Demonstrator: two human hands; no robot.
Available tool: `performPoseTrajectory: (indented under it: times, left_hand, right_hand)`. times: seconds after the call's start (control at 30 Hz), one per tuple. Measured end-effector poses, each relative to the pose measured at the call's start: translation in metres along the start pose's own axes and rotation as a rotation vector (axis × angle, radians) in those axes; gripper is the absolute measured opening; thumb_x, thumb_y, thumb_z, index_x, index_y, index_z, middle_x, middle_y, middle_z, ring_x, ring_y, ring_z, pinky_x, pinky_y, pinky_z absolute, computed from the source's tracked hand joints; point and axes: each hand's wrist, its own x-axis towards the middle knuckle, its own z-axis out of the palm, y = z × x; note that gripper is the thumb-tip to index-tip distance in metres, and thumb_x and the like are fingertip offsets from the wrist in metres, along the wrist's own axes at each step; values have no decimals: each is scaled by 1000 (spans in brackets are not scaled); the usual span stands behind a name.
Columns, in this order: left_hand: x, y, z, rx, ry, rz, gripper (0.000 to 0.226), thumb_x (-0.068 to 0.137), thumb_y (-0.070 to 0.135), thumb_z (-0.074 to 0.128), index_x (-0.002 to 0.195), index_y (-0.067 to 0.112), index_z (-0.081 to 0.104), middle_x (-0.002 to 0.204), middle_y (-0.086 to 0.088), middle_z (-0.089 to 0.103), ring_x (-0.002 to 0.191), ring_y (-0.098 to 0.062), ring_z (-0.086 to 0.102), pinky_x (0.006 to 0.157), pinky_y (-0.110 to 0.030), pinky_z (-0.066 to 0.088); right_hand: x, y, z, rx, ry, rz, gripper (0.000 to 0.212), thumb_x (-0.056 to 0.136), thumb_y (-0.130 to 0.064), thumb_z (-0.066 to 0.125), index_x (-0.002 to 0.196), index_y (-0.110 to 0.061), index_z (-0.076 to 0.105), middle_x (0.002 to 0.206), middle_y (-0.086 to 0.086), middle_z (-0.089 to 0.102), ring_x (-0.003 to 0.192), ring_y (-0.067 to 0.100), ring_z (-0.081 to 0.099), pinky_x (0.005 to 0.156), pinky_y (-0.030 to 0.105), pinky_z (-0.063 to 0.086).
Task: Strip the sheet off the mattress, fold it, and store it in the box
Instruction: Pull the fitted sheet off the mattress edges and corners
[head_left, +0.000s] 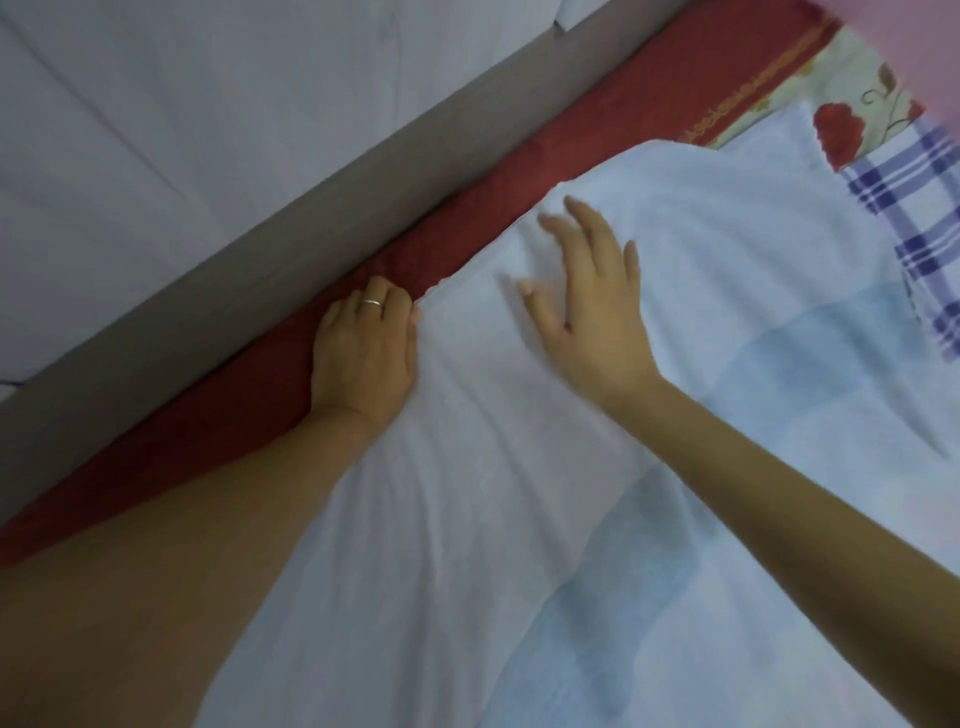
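A pale white-blue sheet (519, 467) lies crumpled over the bed, its edge pulled back from the dark red mattress (493, 161). My left hand (363, 348), with a ring on one finger, is curled at the sheet's edge where it meets the red mattress side, fingers tucked under and gripping the cloth. My right hand (587, 296) rests flat on top of the sheet with fingers spread, slightly blurred. No box is in view.
A grey bed frame rail (260, 249) runs diagonally along the mattress. Beyond it is a pale wall or panel (156, 130). A floral cloth (862, 104) and a blue checked cloth (914, 218) lie at the upper right.
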Motion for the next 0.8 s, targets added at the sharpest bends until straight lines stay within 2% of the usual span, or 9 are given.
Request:
performPoseTrajectory:
  times: [0.1,0.13,0.2,0.33,0.47,0.57,0.67,0.73,0.8]
  left_hand:
    - [2,-1,-1,31,-37,2,22,93,19,38,83,6,54,86,-17,57,68,-33,55,64,-38,43]
    - [2,-1,-2,32,-46,5,22,92,19,38,84,6,53,87,-17,57,69,-33,55,64,-39,42]
    - [1,-1,-2,21,-60,11,22,93,20,38,84,6,53,88,-18,57,69,-33,54,64,-39,42]
    - [1,-1,-4,3,-87,-10,22,96,22,37,85,8,51,89,-17,56,73,-33,53,65,-40,40]
    - [2,0,-3,-45,-78,-4,14,95,21,41,93,12,51,91,-14,57,74,-33,52,68,-40,31]
    - [3,-1,-5,-61,-98,14,11,92,19,43,100,16,49,93,-14,57,76,-33,53,68,-41,31]
    - [3,-1,-7,-41,-134,17,19,87,16,46,106,17,51,94,-14,57,78,-33,53,68,-41,34]
    - [3,1,-8,-30,-136,14,25,86,16,46,109,17,54,95,-13,57,79,-32,54,68,-41,35]
    - [3,0,-7,-17,-117,24,27,84,14,48,110,18,56,96,-13,58,79,-32,54,68,-40,36]
  right_hand:
    - [-75,-2,20,-225,-275,-414,61,93,-58,28,148,-30,29,156,-2,25,145,31,18,110,66,8]
    - [-77,11,24,-302,-310,-469,61,92,-61,25,148,-34,28,156,-3,25,144,32,19,107,69,9]
    - [-48,44,28,-382,-325,-338,62,92,-60,24,149,-36,25,157,-6,22,144,32,19,105,71,10]
    - [38,89,22,-457,-239,139,57,95,-54,16,150,-39,11,160,-10,8,147,26,7,106,69,-4]
    - [69,88,26,-446,-287,347,53,99,-47,12,151,-39,2,160,-11,-4,147,24,-3,109,68,-6]
    - [45,59,21,-240,-230,432,53,101,-40,20,152,-31,8,160,-5,3,148,23,2,113,62,-5]
    - [-49,1,10,-98,-37,282,54,97,-33,33,149,-21,28,156,2,25,145,22,17,117,50,0]
    - [-129,-13,7,-205,-125,3,57,92,-37,36,148,-23,32,154,3,29,144,23,23,116,54,5]
    - [-184,19,4,-292,-204,-97,61,90,-44,37,149,-30,27,154,0,29,142,23,27,114,59,10]
